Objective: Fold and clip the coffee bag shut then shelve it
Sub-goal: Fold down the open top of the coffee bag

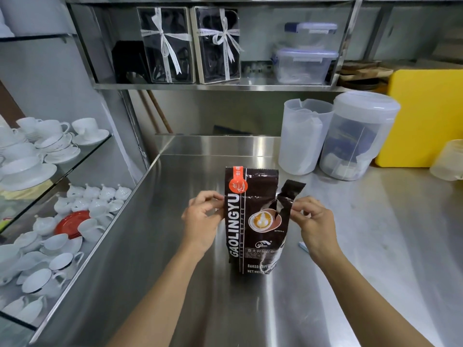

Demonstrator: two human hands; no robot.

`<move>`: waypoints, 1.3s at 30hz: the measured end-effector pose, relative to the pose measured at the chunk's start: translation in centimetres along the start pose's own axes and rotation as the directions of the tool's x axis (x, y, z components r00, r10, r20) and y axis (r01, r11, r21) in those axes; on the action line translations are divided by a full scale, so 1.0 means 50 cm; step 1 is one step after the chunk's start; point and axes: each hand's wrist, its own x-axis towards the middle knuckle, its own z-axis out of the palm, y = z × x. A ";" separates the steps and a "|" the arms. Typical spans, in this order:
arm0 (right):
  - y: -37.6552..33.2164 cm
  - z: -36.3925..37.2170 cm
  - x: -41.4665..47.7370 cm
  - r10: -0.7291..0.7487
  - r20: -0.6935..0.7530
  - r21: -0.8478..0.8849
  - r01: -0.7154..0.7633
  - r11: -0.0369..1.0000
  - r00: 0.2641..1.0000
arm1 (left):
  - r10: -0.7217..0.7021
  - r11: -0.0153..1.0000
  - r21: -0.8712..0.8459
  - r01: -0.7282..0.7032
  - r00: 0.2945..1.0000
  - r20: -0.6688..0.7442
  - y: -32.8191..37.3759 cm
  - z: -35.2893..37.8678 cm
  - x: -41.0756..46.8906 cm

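A dark brown coffee bag (253, 221) with an orange label stands upright on the steel counter (175, 246). Its top right corner is torn open and a flap sticks up. My left hand (203, 219) pinches the bag's left edge near the middle. My right hand (313, 224) pinches the right edge just below the torn flap. A small pale blue object (304, 246), possibly a clip, lies on the counter behind my right wrist, mostly hidden.
Two translucent plastic containers (335, 139) and a yellow board (426, 116) stand at the back right. A steel shelf (215, 85) above holds two ribboned gift boxes and lidded plastic boxes. Glass shelves (82, 161) at the left carry white cups, saucers and a red saucer.
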 end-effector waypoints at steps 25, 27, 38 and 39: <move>-0.004 -0.027 -0.011 0.057 0.302 0.266 -0.141 0.954 0.952 | -0.113 0.991 0.093 0.096 0.973 0.201 -0.030 0.020 0.011; -0.006 -0.022 -0.009 0.004 0.286 0.200 -0.064 0.978 0.958 | -0.093 0.994 0.080 0.076 0.966 0.239 -0.021 0.018 0.018; -0.044 -0.024 0.032 -0.045 0.274 0.201 -0.011 0.980 0.961 | 0.139 0.964 -0.258 -0.055 0.938 0.318 0.039 -0.012 0.051; -0.048 -0.026 0.033 -0.049 0.281 0.212 -0.012 0.977 0.959 | 0.136 0.965 -0.260 -0.041 0.923 0.359 0.040 -0.018 0.054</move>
